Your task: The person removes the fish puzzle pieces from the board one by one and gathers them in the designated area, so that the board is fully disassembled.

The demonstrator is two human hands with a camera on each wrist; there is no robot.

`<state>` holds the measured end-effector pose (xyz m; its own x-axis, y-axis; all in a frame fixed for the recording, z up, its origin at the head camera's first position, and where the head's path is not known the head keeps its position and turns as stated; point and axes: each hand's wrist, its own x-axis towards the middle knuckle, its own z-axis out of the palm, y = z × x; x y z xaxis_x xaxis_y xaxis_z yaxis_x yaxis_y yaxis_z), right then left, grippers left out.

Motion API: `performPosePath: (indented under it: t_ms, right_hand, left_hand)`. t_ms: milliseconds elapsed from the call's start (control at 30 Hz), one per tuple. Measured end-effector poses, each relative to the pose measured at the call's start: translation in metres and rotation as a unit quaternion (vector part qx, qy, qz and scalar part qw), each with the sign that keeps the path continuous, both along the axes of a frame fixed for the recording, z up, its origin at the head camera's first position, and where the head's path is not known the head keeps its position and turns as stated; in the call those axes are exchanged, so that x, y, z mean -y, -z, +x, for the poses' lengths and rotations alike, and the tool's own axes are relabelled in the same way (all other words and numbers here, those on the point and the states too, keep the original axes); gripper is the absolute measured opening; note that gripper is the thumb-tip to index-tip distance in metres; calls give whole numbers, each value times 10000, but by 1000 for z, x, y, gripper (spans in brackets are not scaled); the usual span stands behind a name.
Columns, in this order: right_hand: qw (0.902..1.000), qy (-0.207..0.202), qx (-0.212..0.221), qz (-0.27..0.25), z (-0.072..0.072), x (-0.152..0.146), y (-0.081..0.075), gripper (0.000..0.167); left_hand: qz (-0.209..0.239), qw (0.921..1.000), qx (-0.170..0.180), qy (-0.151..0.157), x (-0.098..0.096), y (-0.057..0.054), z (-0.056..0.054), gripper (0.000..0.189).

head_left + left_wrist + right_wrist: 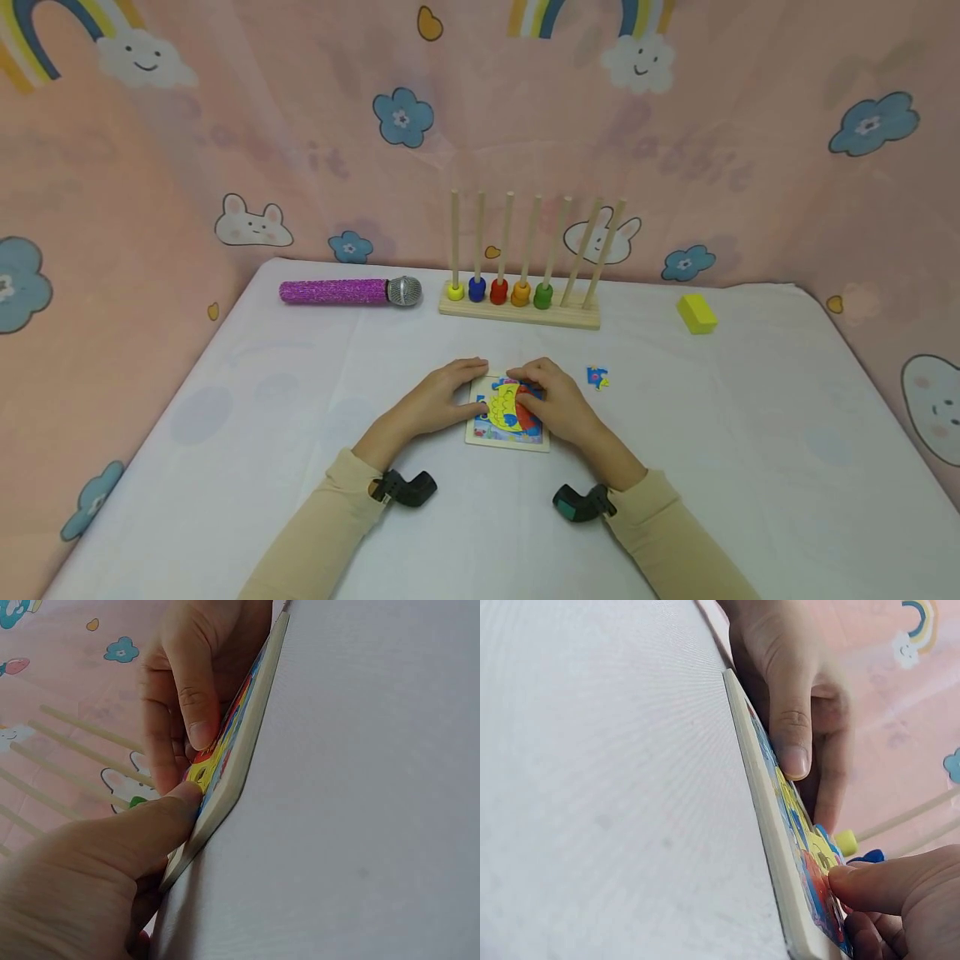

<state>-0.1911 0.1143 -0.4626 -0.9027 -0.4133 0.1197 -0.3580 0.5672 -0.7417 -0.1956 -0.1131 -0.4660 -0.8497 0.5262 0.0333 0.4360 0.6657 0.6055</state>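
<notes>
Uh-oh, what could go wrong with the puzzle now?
The loose piece lies off the puzzle board, just beyond the right hand, so a sideways move of that hand might knock it farther away.

The left hand and the right hand both have a thumb on the board's picture side, so pushing unevenly might slide the board across the white table or nudge pieces crooked.

"What stands beyond the table (750, 433)?"

"From my remote seat I see a pink backdrop (480, 154), slightly creased, across the far side and round to left and right."

"Any pattern?"

"Rainbows (550, 18) high up, smiling clouds (639, 63) under them, blue flowers (403, 117), rabbit faces (252, 229) lower down."

"Light?"

"Soft, I'd say; the table's white cover (247, 483) carries only faint shadows."
</notes>
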Motion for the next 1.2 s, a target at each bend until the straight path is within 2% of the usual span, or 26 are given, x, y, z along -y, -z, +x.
performPosePath:
  t_ms: [633, 933, 1200]
  right_hand:
    - [9999, -14, -131, -24, -1, 1, 1, 31]
    - [9999, 52, 27, -155, 0, -2, -4, 31]
    - [9995, 220, 213, 50, -4, -13, -12, 33]
  left_hand:
    - [-37, 10000, 48, -20, 1, -1, 0, 64]
    - [6, 10000, 36, -19, 1, 0, 1, 65]
    - [-13, 10000, 80, -27, 0, 0, 1, 64]
